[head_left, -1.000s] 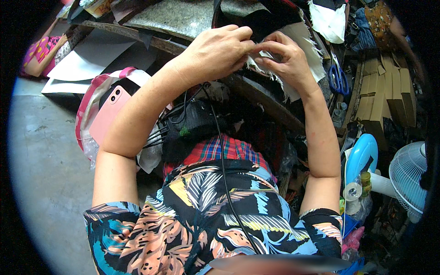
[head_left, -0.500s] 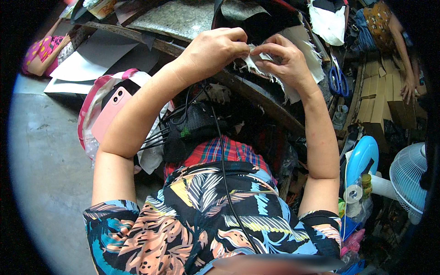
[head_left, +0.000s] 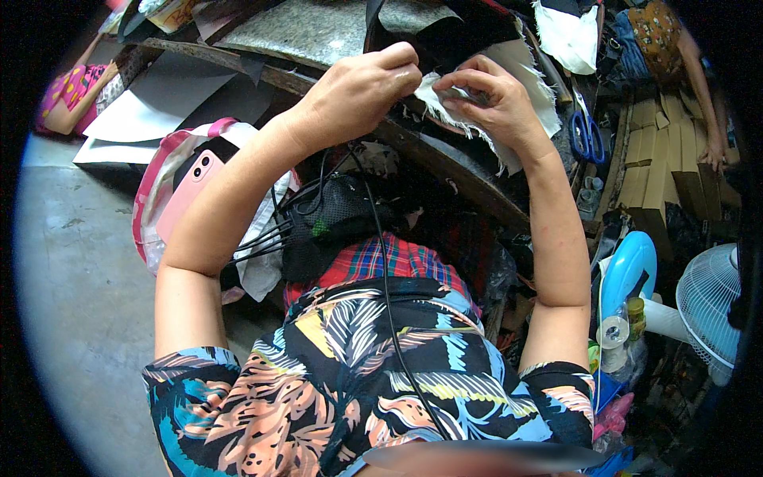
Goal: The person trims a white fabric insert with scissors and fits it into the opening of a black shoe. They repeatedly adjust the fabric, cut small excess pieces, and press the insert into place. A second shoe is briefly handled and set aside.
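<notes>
White frayed cloth [head_left: 430, 96], upper centre, is held by the narrowed fingers of the right hand [head_left: 497, 102]; the left hand [head_left: 359, 91] has been drawn leftward, leaving one-handed support; its curled fingers' contents cannot be told.

Pinched at the right hand [head_left: 491, 99], the white cloth [head_left: 534, 89] looks matt, its edges rough with frayed threads. Beyond the left hand [head_left: 358, 94], a slab [head_left: 310, 36] shows a grainy, stone-like face. Nearer than both hands runs a rough wooden beam [head_left: 465, 181]. Rightward, the scissor handles [head_left: 588, 133] look smooth, plastic; farther right, matt cardboard [head_left: 648, 163].
</notes>
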Tool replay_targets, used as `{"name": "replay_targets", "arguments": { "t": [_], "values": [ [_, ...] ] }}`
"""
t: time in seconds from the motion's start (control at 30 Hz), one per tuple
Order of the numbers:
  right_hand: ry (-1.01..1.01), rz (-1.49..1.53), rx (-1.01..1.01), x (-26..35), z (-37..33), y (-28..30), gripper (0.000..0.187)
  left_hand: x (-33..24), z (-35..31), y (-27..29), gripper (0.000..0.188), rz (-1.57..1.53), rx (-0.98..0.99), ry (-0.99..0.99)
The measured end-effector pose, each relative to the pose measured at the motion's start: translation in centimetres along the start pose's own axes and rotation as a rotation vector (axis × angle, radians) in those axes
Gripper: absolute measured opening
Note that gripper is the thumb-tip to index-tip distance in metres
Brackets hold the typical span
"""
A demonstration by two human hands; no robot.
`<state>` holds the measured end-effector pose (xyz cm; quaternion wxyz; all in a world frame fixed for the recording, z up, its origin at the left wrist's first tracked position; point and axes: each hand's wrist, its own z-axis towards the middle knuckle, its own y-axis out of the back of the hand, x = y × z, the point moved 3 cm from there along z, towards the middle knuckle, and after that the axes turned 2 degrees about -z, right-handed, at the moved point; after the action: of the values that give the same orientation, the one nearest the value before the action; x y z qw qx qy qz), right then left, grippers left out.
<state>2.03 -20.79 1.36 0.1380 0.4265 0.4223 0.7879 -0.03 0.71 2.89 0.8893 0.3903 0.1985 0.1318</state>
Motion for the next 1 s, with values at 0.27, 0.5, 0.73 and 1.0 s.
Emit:
{"name": "replay_targets", "arguments": {
  "t": [0.27,0.5,0.73,1.0],
  "values": [
    [0.216,-0.366,-0.133,3.0,-0.3,0.4,0.059,0.0,0.4,0.2,0.014,-0.117,-0.100,0.181],
    [-0.227,0.469,-0.066,0.8,0.2,0.3,0.022,0.0,1.1,-1.3,0.029,0.117,-0.059,0.269],
    [0.261,-0.582,-0.227,3.9,-0.2,-0.7,0.031,0.7,1.6,-1.3,0.034,0.065,-0.011,0.352],
    [-0.248,0.544,-0.265,-1.2,0.0,0.2,0.016,0.3,1.8,-1.3,0.031,0.102,-0.002,0.393]
  ]
}}
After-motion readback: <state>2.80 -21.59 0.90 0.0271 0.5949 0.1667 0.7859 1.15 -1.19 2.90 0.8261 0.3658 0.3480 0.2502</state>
